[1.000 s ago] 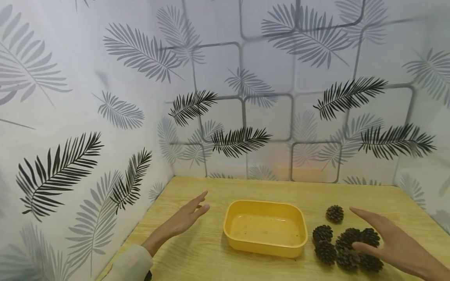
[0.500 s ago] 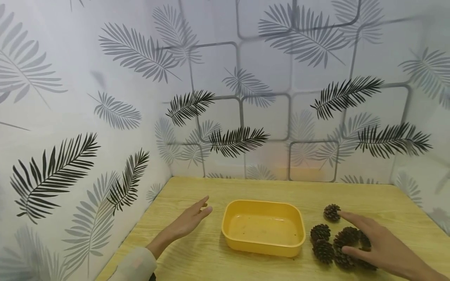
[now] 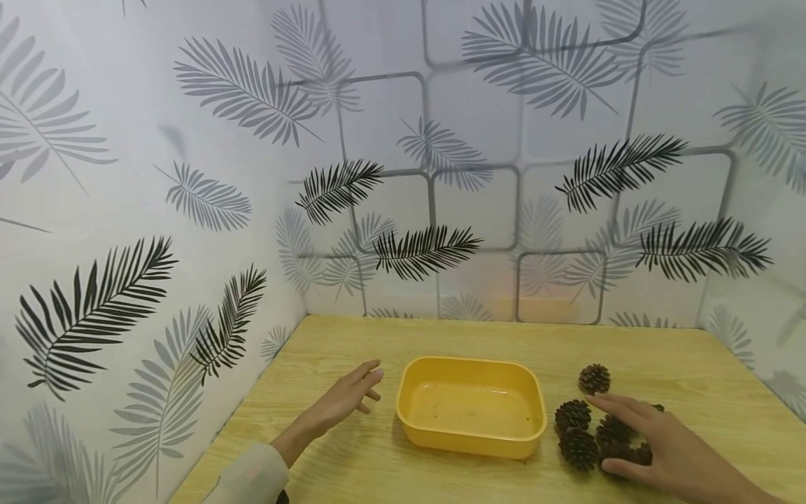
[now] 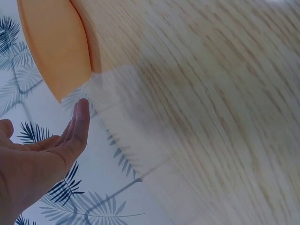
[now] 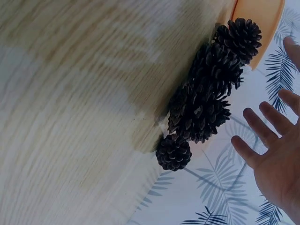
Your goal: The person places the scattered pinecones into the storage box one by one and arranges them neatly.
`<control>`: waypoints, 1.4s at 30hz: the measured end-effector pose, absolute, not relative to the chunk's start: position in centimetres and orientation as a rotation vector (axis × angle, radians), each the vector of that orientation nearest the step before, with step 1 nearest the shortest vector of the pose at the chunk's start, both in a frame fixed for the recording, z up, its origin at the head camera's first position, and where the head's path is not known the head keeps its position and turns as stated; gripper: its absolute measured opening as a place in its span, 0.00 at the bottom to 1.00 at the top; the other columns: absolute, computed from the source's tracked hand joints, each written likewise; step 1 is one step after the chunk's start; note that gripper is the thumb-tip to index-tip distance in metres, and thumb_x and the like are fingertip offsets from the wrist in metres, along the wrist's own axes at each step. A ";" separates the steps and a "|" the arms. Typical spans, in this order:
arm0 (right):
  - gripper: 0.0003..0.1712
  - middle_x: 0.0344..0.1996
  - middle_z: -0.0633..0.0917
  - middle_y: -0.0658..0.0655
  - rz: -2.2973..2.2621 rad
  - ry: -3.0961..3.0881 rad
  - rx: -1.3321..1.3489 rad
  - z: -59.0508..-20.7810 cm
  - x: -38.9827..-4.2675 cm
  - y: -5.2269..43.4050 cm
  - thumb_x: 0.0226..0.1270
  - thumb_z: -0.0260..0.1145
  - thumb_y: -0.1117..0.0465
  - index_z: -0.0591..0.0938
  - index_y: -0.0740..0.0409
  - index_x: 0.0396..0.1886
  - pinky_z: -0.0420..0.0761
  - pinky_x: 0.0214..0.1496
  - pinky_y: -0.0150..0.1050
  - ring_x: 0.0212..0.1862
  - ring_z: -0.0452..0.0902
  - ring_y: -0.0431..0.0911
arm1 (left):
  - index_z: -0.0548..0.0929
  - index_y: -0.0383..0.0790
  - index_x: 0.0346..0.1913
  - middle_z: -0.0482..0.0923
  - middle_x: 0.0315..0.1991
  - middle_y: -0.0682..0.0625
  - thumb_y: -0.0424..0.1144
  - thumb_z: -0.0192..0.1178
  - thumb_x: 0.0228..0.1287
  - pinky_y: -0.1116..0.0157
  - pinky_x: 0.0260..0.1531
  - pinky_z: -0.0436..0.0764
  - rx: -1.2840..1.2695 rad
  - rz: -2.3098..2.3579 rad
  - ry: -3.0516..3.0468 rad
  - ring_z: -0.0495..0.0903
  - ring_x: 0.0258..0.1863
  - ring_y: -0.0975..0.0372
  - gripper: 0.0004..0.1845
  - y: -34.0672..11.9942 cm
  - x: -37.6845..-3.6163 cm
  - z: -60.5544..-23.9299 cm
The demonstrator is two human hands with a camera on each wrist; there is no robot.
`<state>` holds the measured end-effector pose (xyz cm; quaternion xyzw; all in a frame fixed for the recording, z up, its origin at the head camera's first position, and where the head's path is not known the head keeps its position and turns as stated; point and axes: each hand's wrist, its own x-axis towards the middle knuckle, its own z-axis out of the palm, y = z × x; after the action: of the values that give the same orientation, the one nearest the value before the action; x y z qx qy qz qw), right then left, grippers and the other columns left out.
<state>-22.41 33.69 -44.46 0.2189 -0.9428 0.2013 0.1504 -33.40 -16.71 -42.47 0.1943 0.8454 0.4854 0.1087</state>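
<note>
Nearest, at lower right: right hand (image 3: pixel 655 448), fingers spread and straight, hovering over a cluster of dark pine cones (image 3: pixel 582 437) on the wooden counter (image 3: pixel 378 469), palm down, gripping nothing; contact with the cones impossible to judge. From the right wrist view, same spread fingers (image 5: pixel 262 129) apart from the heaped cones. At lower left: left hand (image 3: pixel 343 399) with a pale sleeve (image 3: pixel 245 479), fingers loosely extended, holding nothing, just beside the left end of the yellow tray (image 3: pixel 409 434). Tray between the two hands, nothing in it but faint specks. Cones clustered just right of the tray. Slightly farther back, one single pine cone (image 3: pixel 594 378) lying apart from the cluster. Beyond, leaf-patterned walls (image 3: pixel 441 175) enclosing the counter.
</note>
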 end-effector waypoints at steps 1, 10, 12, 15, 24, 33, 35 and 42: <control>0.49 0.68 0.77 0.62 0.590 -2.698 0.652 -44.5 -22.4 33.6 0.58 0.78 0.36 0.71 0.38 0.77 0.84 0.45 0.69 0.60 0.78 0.68 | 0.54 0.35 0.82 0.65 0.73 0.30 0.60 0.42 0.84 0.44 0.56 0.82 0.565 1.448 2.465 0.78 0.61 0.42 0.39 -16.6 -33.4 -42.5; 0.50 0.67 0.77 0.59 0.598 -2.628 0.848 -45.6 -22.8 33.1 0.57 0.80 0.40 0.71 0.46 0.77 0.86 0.41 0.61 0.57 0.78 0.67 | 0.60 0.31 0.79 0.69 0.68 0.32 0.58 0.41 0.85 0.49 0.53 0.86 0.505 1.570 2.302 0.79 0.60 0.43 0.36 -15.8 -33.7 -43.0; 0.49 0.66 0.78 0.60 0.604 -2.636 0.854 -45.9 -22.9 33.1 0.57 0.79 0.40 0.71 0.46 0.77 0.86 0.40 0.61 0.57 0.78 0.67 | 0.61 0.30 0.78 0.70 0.67 0.32 0.57 0.42 0.85 0.50 0.53 0.86 0.488 1.592 2.279 0.79 0.59 0.43 0.36 -15.6 -33.7 -43.1; 0.48 0.65 0.78 0.63 0.624 -2.661 0.861 -46.1 -22.9 33.2 0.58 0.79 0.40 0.72 0.46 0.76 0.85 0.40 0.64 0.56 0.78 0.69 | 0.62 0.28 0.77 0.71 0.66 0.31 0.57 0.43 0.85 0.49 0.53 0.86 0.457 1.632 2.246 0.79 0.58 0.43 0.36 -15.2 -33.7 -43.3; 0.47 0.61 0.81 0.56 0.469 -2.614 0.923 -46.3 -23.1 33.3 0.57 0.79 0.40 0.73 0.44 0.75 0.87 0.40 0.55 0.55 0.81 0.60 | 0.59 0.24 0.77 0.73 0.63 0.32 0.53 0.45 0.85 0.51 0.51 0.87 0.377 1.713 2.169 0.82 0.52 0.51 0.36 -14.5 -33.8 -43.9; 0.47 0.59 0.82 0.48 0.393 -2.507 0.968 -46.7 -23.4 33.0 0.54 0.82 0.41 0.75 0.45 0.74 0.86 0.39 0.46 0.52 0.82 0.49 | 0.63 0.25 0.75 0.72 0.61 0.32 0.58 0.51 0.81 0.53 0.50 0.88 0.333 1.756 2.133 0.83 0.49 0.53 0.40 -14.2 -34.2 -44.7; 0.47 0.59 0.81 0.48 0.400 -2.497 0.983 -46.9 -23.5 32.9 0.54 0.82 0.42 0.76 0.45 0.73 0.87 0.39 0.45 0.52 0.82 0.47 | 0.65 0.25 0.74 0.73 0.60 0.33 0.56 0.52 0.81 0.53 0.49 0.88 0.321 1.766 2.134 0.83 0.48 0.54 0.37 -14.0 -34.2 -44.8; 0.42 0.59 0.81 0.50 0.446 -2.516 1.047 -47.0 -24.0 32.5 0.55 0.83 0.47 0.78 0.45 0.70 0.87 0.40 0.43 0.53 0.82 0.47 | 0.69 0.25 0.71 0.75 0.57 0.34 0.49 0.49 0.84 0.54 0.48 0.88 0.311 1.759 2.156 0.82 0.47 0.55 0.30 -13.8 -34.2 -45.2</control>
<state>-23.97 32.51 -47.02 0.3723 -0.8947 0.1586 0.1891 -34.16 -13.75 -45.17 0.1093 0.7589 0.6191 0.1700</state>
